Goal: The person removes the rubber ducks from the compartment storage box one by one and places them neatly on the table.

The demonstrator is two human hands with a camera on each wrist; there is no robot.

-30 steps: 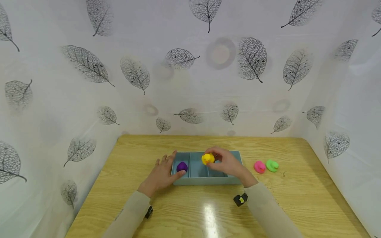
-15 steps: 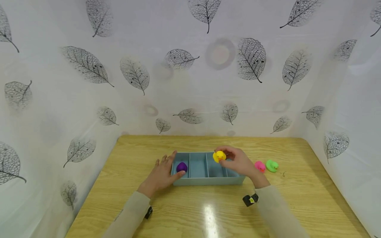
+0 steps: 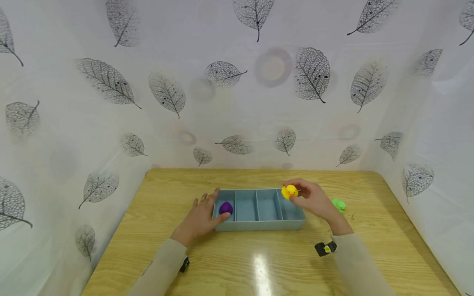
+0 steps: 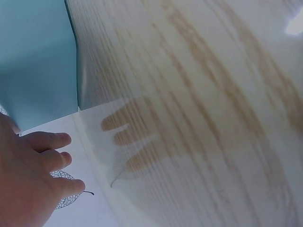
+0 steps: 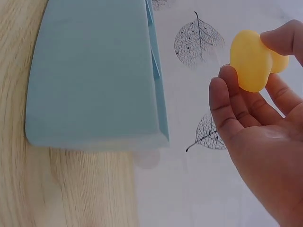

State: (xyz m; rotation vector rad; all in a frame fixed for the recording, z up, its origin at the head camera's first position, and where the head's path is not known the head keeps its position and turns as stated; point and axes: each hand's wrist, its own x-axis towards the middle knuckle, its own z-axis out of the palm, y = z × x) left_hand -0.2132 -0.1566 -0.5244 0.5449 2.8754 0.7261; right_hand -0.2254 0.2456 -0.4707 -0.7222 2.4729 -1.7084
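In the head view my right hand [image 3: 314, 200] pinches a yellow rubber duck [image 3: 290, 192] between thumb and fingers, above the rightmost compartment of a blue-grey divided tray [image 3: 259, 225]. The right wrist view shows the duck [image 5: 252, 61] raised off the tray's end wall [image 5: 94, 71]. My left hand [image 3: 198, 217] rests at the tray's left end, fingers extended along that side and thumb over the front rim. A rounded purple toy [image 3: 226, 208] sits in the leftmost compartment; its kind is unclear. In the left wrist view several left fingers [image 4: 60, 162] stick out past the tray's corner.
A green rubber duck [image 3: 339, 205] lies on the wooden table [image 3: 222, 263] right of the tray, partly behind my right wrist. Dark wrist devices, such as the one on the right [image 3: 325, 248], hang under both sleeves. White leaf-print sheeting [image 3: 237, 111] encloses the back and sides.
My right hand has carried the yellow duck rightward across the tray, from over the middle to the rightmost compartment. A pink duck is now hidden behind that hand. The left hand stays put.
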